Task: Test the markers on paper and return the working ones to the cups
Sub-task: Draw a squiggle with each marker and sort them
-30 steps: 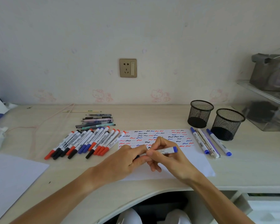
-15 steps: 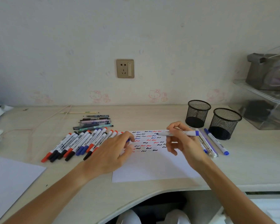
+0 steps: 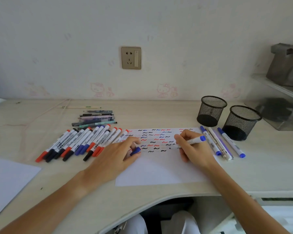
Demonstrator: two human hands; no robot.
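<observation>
Pressing the blue marker (image 3: 191,141) to the paper (image 3: 159,173), the right hand (image 3: 193,149) grasps it; left hand (image 3: 115,157) pinches its cap (image 3: 135,151), which could roll away if dropped.

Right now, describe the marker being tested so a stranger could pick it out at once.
Start at the white paper covered in squiggles in the middle of the desk. Near its right edge the right hand grips a white marker, tip on the sheet. Unlike the markers lying in the rows at either side, it is uncapped; the left hand holds its blue cap.
</observation>
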